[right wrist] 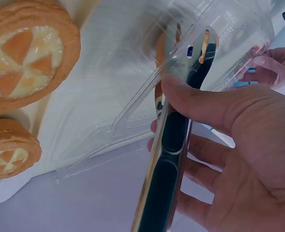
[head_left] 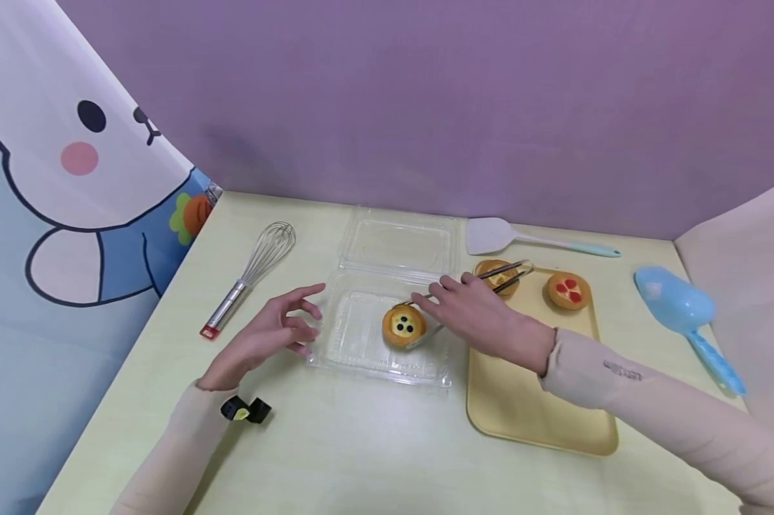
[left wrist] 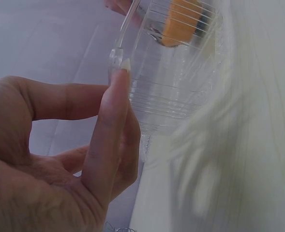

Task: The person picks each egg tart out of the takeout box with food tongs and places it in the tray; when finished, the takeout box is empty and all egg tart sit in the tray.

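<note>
My right hand [head_left: 467, 311] grips a pair of metal tongs [right wrist: 169, 193] with dark handles. Between the tong ends is a small round tart [head_left: 403, 325] with dark berries on pale filling. That tart is over the base of a clear hinged plastic container [head_left: 355, 336]; whether it touches the bottom I cannot tell. The container's lid [head_left: 400, 243] lies folded back, away from me. Beside the container's left edge is my left hand [head_left: 267, 332], fingers loosely bent and spread. In the left wrist view, the thumb tip overlaps the plastic rim [left wrist: 115, 58]; contact is unclear.
A yellow tray [head_left: 535, 408] at right bears a red-topped tart [head_left: 567, 291] and an orange-topped tart [head_left: 499, 279], the latter partly behind the tongs. Behind it lies a spatula [head_left: 490, 236]. A blue scoop [head_left: 677, 304] is far right, a whisk [head_left: 248, 279] left.
</note>
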Motion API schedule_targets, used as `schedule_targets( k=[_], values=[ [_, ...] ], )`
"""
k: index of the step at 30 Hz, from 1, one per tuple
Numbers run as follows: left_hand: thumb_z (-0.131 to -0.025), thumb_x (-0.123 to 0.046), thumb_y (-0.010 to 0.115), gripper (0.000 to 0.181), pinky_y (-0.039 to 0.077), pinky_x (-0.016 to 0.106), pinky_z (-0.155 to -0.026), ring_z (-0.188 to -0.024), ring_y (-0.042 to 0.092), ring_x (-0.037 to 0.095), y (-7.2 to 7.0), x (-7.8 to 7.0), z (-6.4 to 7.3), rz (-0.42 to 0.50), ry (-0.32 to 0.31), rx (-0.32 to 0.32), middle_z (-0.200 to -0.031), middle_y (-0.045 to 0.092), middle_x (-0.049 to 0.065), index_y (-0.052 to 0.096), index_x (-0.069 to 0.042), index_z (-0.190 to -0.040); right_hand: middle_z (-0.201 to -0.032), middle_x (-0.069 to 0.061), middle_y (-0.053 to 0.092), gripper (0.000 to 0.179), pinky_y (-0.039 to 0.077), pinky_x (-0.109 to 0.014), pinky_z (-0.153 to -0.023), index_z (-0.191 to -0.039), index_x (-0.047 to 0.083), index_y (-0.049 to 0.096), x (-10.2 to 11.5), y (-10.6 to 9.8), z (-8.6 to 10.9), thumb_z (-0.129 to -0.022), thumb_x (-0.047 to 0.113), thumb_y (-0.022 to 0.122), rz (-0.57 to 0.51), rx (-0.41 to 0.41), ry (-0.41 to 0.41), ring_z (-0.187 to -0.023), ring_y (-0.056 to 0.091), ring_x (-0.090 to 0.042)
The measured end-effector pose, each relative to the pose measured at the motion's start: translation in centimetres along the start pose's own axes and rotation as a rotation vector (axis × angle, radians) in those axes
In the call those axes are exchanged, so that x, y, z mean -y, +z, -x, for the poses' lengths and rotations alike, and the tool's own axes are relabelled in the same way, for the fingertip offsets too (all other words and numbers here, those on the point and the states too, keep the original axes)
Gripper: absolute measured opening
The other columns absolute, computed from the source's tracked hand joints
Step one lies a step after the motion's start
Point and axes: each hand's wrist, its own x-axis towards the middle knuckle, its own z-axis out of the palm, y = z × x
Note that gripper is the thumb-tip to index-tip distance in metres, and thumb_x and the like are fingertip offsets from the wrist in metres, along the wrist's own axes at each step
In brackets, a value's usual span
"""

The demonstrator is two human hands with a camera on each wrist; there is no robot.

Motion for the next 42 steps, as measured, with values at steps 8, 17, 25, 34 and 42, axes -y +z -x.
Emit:
schedule_targets(
  k=[8, 17, 25, 34, 42],
  values=[
    [-0.089, 0.01, 0.058, 0.082, 0.065, 0.033, -0.065, -0.086, 0.068, 0.026, 0.1, 0.0, -0.2, -0.006, -0.013, 0.004, -0.125, 0.049, 0.028, 0.03, -0.009, -0.164, -0.115, -0.006, 0.069, 0.072, 0.051, -0.032, -0.063, -0.148, 0.016, 0.055, 0.0, 0.6, -1.0, -0.083, -0.001, 0.079, -0.045, 0.017, 0.009, -0.097, 0.064, -0.024],
    [-0.089, 0.01, 0.058, 0.083, 0.065, 0.033, -0.066, -0.088, 0.068, 0.027, 0.2, -0.1, -0.4, -0.009, -0.018, 0.001, -0.126, 0.049, 0.029, 0.03, -0.009, -0.164, -0.122, -0.008, 0.068, 0.076, 0.055, -0.035, -0.069, -0.152, 0.015, 0.05, 0.5, 0.8, -2.1, -0.084, 0.003, 0.08, -0.141, 0.092, 0.031, -0.107, 0.065, -0.026],
    [-0.089, 0.009, 0.06, 0.083, 0.066, 0.035, -0.066, -0.086, 0.068, 0.025, 0.2, 0.0, -0.2, -0.006, -0.013, 0.001, -0.125, 0.05, 0.028, 0.03, -0.009, -0.164, -0.121, -0.007, 0.068, 0.072, 0.055, -0.035, -0.068, -0.151, 0.017, 0.05, 1.1, 1.5, -2.4, -0.086, 0.005, 0.078, -0.17, 0.068, 0.051, -0.104, 0.065, -0.026],
    [-0.089, 0.009, 0.059, 0.082, 0.066, 0.034, -0.067, -0.088, 0.069, 0.026, 0.0, 0.0, 0.0, -0.007, -0.018, 0.001, -0.125, 0.05, 0.027, 0.03, -0.008, -0.164, -0.126, -0.008, 0.068, 0.068, 0.055, -0.035, -0.069, -0.153, 0.017, 0.049, 1.7, 2.1, -2.7, -0.091, 0.012, 0.075, -0.192, 0.039, 0.057, -0.104, 0.064, -0.026],
    [-0.089, 0.01, 0.059, 0.083, 0.065, 0.033, -0.066, -0.088, 0.068, 0.025, 0.0, 0.1, 0.0, -0.007, -0.015, -0.005, -0.125, 0.05, 0.027, 0.03, -0.008, -0.164, -0.128, -0.008, 0.067, 0.064, 0.056, -0.035, -0.072, -0.155, 0.018, 0.048, 1.9, 2.4, -2.4, -0.096, 0.018, 0.072, -0.218, 0.012, 0.068, -0.108, 0.065, -0.026]
  ],
)
